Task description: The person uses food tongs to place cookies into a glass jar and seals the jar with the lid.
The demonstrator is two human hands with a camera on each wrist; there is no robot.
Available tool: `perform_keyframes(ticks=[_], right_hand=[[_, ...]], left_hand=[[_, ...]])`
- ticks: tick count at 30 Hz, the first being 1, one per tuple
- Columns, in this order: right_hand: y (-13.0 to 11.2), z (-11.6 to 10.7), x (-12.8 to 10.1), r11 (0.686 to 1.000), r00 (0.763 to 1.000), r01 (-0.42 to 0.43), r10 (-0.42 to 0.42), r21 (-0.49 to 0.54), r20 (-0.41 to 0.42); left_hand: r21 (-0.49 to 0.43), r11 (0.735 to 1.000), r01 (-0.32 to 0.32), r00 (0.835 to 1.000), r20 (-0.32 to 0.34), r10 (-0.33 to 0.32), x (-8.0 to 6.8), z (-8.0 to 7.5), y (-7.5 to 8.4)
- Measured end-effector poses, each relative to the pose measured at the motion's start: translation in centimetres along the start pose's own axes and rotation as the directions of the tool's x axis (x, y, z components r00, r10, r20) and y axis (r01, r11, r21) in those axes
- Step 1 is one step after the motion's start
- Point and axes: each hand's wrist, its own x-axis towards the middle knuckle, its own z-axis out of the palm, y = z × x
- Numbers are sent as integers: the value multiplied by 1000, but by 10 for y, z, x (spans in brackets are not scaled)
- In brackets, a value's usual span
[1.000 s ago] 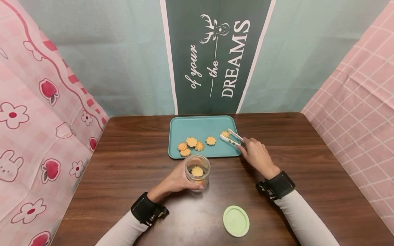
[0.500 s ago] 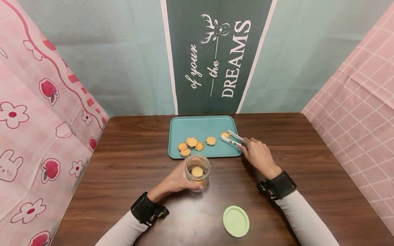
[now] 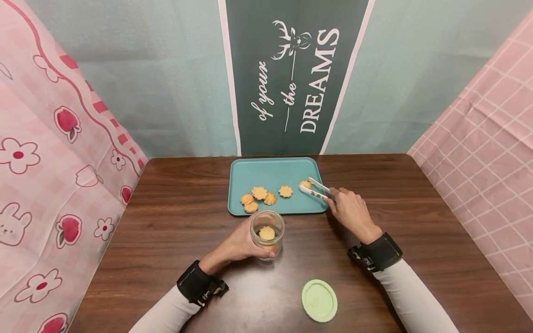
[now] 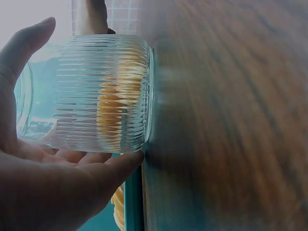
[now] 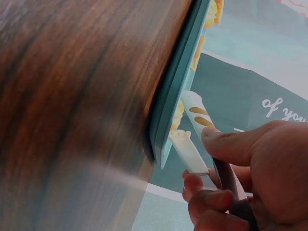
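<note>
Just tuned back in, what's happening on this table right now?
A person's right hand grips white tongs, whose tips sit around a cookie at the right side of the teal tray. Four more cookies lie on the tray. The left hand holds a ribbed glass jar upright on the table, with one cookie already inside. The green lid lies apart, nearer the person.

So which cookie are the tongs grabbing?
The round golden cookie alone at the teal tray's right end, between the white tongs' tips; the other four cluster further left.

Even soft light — blurred wrist views
</note>
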Motion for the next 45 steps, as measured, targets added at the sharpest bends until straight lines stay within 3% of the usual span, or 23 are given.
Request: perform_keyframes(ticks=[45], right_hand=[[-5, -14, -3, 997, 996, 77, -77, 10, -55]], left_hand=[[0, 1000, -27, 1000, -2, 27, 0, 1, 2]])
